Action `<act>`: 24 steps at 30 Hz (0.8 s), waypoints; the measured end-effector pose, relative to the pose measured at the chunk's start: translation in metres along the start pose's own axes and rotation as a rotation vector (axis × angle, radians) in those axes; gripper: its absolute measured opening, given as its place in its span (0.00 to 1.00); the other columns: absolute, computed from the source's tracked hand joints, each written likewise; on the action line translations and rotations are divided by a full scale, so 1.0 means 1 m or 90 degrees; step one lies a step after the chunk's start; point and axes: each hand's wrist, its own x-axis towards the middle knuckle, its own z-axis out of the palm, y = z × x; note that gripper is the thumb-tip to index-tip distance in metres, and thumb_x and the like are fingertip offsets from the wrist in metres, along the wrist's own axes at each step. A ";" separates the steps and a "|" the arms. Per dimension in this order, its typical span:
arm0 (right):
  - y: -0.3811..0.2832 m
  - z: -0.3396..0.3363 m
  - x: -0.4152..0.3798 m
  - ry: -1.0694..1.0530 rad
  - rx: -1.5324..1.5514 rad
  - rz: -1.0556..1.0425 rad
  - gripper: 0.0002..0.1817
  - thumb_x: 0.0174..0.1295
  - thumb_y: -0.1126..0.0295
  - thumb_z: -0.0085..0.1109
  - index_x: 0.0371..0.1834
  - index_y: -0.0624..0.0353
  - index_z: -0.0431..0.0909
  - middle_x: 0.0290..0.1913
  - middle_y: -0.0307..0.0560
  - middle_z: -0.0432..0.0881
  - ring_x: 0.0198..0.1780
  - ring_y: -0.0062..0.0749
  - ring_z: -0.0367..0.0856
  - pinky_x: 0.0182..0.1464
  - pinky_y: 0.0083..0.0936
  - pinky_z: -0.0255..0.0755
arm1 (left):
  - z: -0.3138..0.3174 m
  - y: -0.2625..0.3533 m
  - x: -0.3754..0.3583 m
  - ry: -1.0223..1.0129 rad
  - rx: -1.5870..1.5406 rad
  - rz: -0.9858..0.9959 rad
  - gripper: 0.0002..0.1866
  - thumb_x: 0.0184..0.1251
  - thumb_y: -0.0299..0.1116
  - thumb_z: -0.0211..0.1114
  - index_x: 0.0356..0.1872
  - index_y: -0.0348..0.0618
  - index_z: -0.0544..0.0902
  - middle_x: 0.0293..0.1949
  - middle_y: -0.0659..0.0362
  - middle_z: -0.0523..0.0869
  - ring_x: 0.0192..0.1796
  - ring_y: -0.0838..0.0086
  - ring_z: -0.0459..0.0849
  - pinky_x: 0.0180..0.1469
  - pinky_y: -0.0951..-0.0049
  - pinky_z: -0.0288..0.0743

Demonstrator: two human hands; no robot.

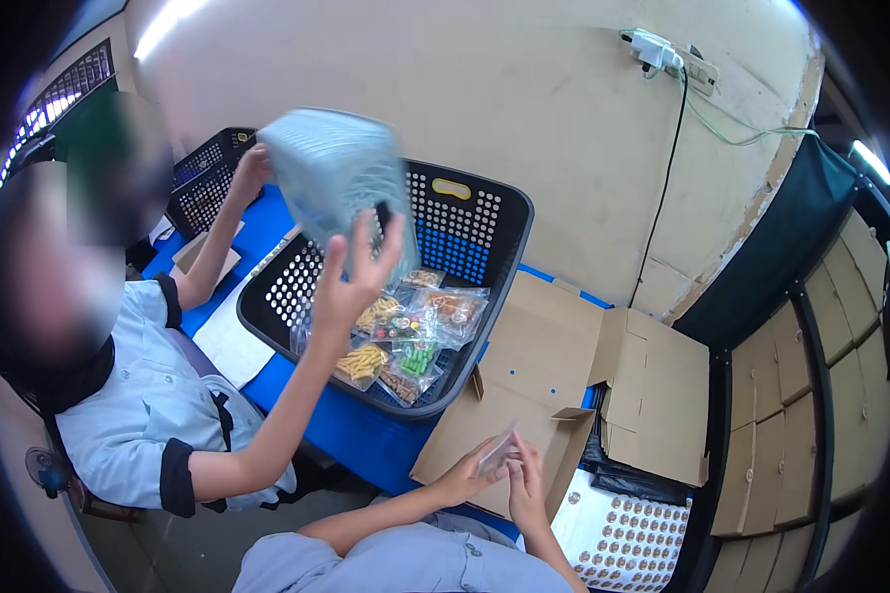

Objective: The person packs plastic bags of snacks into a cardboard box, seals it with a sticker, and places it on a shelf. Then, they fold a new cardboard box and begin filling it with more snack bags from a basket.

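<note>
Low in the view, my left hand [468,477] and my right hand [526,472] are close together, closed on a small clear plastic packet [496,453] over the near edge of an open cardboard box [514,385]. What the packet holds is too small to tell. Just beyond, a large black basket [522,222] holds several clear bags of snacks [415,326], yellow, green and brown. A co-worker at the left holds a light blue plastic basket [336,168] tilted above the black one, with both hands raised.
Folded cardboard [658,395] lies right of the open box, above a sheet of round stickers [628,534]. Stacked cartons [771,415] fill a rack at the right. A second black basket [203,183] stands behind the co-worker's arm. A cable hangs down the wall.
</note>
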 end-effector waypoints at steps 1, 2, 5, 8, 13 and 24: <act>-0.007 0.006 0.000 0.122 -0.066 -0.002 0.27 0.69 0.61 0.53 0.69 0.57 0.64 0.60 0.53 0.64 0.62 0.39 0.66 0.64 0.33 0.60 | 0.000 0.012 -0.001 0.000 -0.001 0.000 0.31 0.72 0.44 0.56 0.69 0.38 0.63 0.63 0.47 0.71 0.67 0.63 0.69 0.67 0.65 0.60; -0.010 0.009 0.001 0.244 -0.132 -0.004 0.26 0.66 0.63 0.58 0.67 0.56 0.68 0.59 0.52 0.64 0.62 0.39 0.66 0.64 0.33 0.60 | -0.002 0.027 -0.003 -0.007 0.040 -0.117 0.26 0.73 0.44 0.54 0.64 0.37 0.69 0.57 0.48 0.77 0.61 0.63 0.74 0.64 0.64 0.64; 0.000 -0.005 0.006 0.191 -0.031 -0.005 0.22 0.60 0.66 0.64 0.57 0.60 0.76 0.58 0.52 0.68 0.61 0.39 0.67 0.62 0.32 0.63 | -0.003 0.024 -0.007 0.023 0.127 -0.171 0.21 0.75 0.43 0.51 0.54 0.34 0.78 0.45 0.50 0.84 0.51 0.65 0.81 0.56 0.64 0.70; 0.014 -0.011 0.006 0.154 -0.032 -0.021 0.14 0.60 0.69 0.64 0.46 0.65 0.78 0.52 0.50 0.76 0.56 0.33 0.74 0.59 0.30 0.68 | -0.013 0.011 -0.009 0.056 0.175 -0.116 0.21 0.76 0.42 0.48 0.49 0.34 0.81 0.40 0.50 0.85 0.46 0.66 0.82 0.54 0.65 0.72; 0.001 -0.028 0.009 0.296 0.144 0.078 0.12 0.67 0.65 0.58 0.43 0.65 0.80 0.40 0.46 0.83 0.46 0.27 0.80 0.53 0.24 0.72 | -0.028 0.008 -0.001 0.080 0.062 0.031 0.18 0.75 0.38 0.48 0.53 0.36 0.78 0.40 0.51 0.84 0.48 0.66 0.81 0.57 0.66 0.70; -0.007 0.010 0.006 0.223 -0.165 -0.107 0.18 0.65 0.66 0.58 0.55 0.63 0.76 0.54 0.51 0.71 0.49 0.33 0.74 0.52 0.26 0.68 | -0.005 0.011 -0.005 0.037 0.024 -0.211 0.20 0.75 0.39 0.53 0.60 0.40 0.74 0.50 0.53 0.82 0.56 0.71 0.77 0.62 0.69 0.66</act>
